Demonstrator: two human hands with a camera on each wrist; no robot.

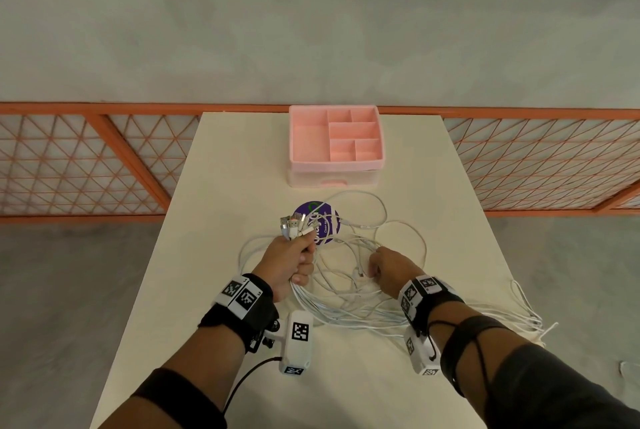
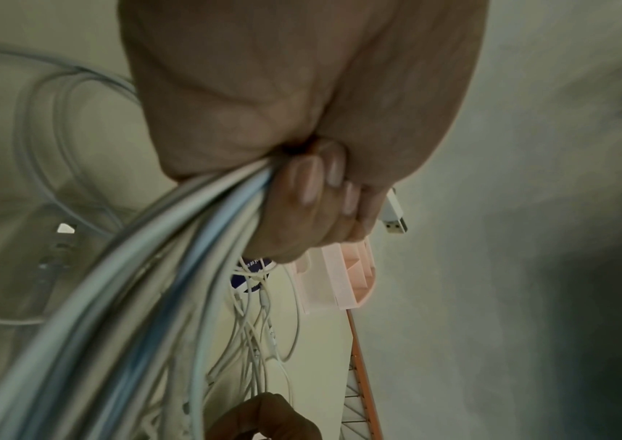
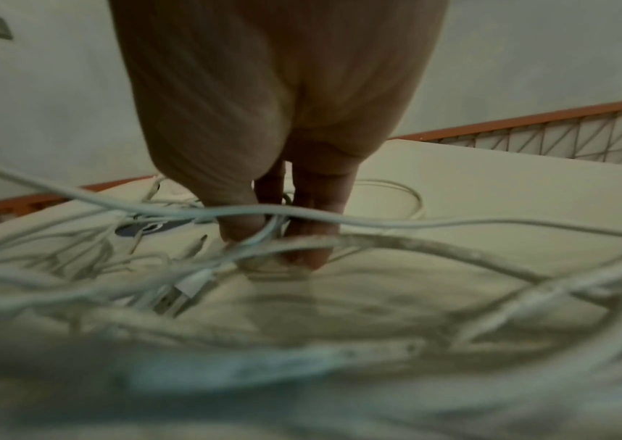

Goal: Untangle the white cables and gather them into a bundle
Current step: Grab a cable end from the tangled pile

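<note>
My left hand grips a bunch of white cables in a fist. Their plugs stick up out of the fist, and a USB plug shows past the knuckles. From the fist the strands sweep down and right across the cream table into a loose tangle. My right hand reaches down into that tangle beside a small connector. In the right wrist view its thumb and fingers pinch one white strand close to the tabletop.
A pink compartment organiser stands at the table's far edge. A purple round sticker lies under the cables. Some strands trail over the right table edge. An orange mesh fence runs behind the table.
</note>
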